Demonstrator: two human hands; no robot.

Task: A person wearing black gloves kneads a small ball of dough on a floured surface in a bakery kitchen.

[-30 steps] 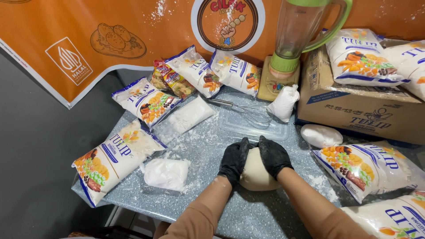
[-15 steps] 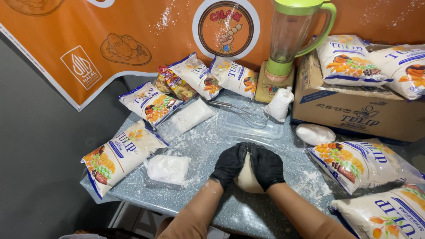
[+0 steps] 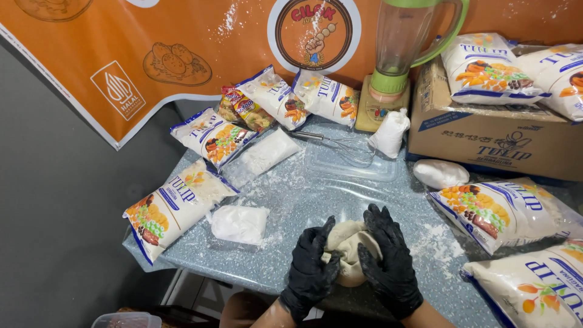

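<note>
My gloved hands (image 3: pixel 349 264) sit low in the middle of the frame, and just above them there's an open, flour-dusted strip of table (image 3: pixel 303 200) to pass through. Further up, a clear tray (image 3: pixel 352 164) with a whisk (image 3: pixel 331 143) blocks the way, and the blender (image 3: pixel 404 61) stands behind it. Left of me, a small white bag (image 3: pixel 238 223) lies near, with flour packets (image 3: pixel 173 206) fanned up the left side. On the right, a white lump (image 3: pixel 440 173), big flour packs (image 3: pixel 504 212) and the cardboard box (image 3: pixel 492 136) wall me in.
</note>
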